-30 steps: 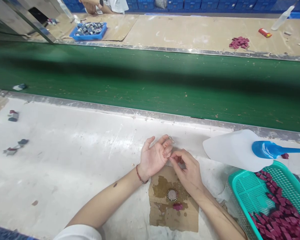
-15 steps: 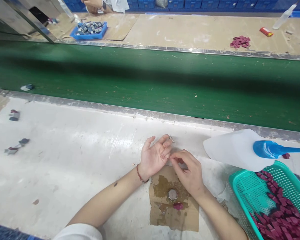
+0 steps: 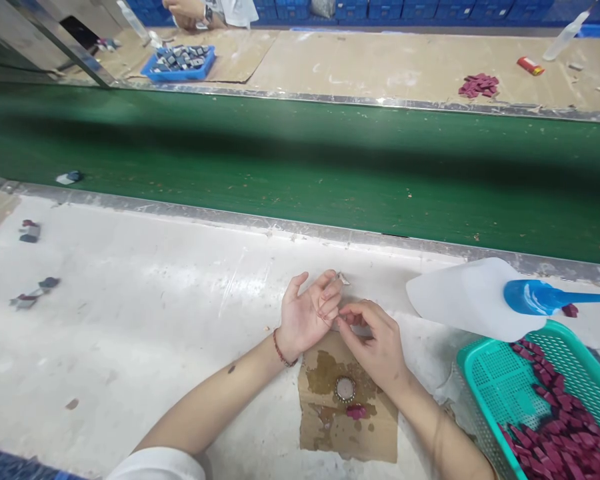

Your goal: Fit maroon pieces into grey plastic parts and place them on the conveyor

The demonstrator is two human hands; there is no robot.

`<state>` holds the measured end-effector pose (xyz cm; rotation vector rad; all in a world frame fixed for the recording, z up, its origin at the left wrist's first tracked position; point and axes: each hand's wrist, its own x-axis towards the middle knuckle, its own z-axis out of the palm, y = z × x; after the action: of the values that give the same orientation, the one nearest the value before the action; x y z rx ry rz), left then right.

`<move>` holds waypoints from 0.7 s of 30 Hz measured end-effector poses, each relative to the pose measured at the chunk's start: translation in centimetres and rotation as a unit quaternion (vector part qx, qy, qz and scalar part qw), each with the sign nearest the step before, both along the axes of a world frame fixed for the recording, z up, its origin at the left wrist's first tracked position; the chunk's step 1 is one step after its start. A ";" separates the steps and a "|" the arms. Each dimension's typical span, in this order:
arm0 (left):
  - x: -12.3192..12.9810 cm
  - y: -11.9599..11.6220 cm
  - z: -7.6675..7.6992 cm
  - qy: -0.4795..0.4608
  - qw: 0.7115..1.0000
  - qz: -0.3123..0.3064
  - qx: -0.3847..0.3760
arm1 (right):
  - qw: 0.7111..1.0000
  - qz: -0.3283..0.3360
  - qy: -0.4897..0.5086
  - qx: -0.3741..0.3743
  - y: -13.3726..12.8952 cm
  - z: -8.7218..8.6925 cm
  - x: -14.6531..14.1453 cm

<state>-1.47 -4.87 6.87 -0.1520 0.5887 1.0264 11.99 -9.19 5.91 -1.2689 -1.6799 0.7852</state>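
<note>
Pinched between thumb and forefinger, the right hand appears to hold a small dark-red piece; the view is too coarse to confirm its shape or long axis. That piece lies at 9 o'clock from the right palm, touching the fingertips of the left hand, which rests palm-up with fingers loosely curled, grasping nothing visible. Both hands meet just above the stained brown cardboard square, at its 12 o'clock edge. At 6 o'clock from the pinch sits a round metal cap with another red piece beside it. The teal plastic mesh basket of red pieces lies at 4 o'clock, nearer the right hand.
</note>
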 end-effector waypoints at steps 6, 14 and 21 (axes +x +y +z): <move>0.1 0.0 0.2 0.003 1.000 0.001 -0.001 | 1.000 -0.011 -0.002 -0.006 0.0 -0.2 0.0; 0.2 0.0 0.2 0.000 1.000 0.006 -0.012 | 0.998 -0.014 0.014 -0.059 0.1 -0.1 0.1; 0.2 0.0 0.0 -0.004 1.000 0.001 -0.009 | 0.994 -0.024 0.044 -0.097 0.3 0.0 0.1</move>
<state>-1.24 -4.88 6.87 -0.1720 0.5909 1.0220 12.07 -8.90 5.92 -1.3814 -1.5255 0.9799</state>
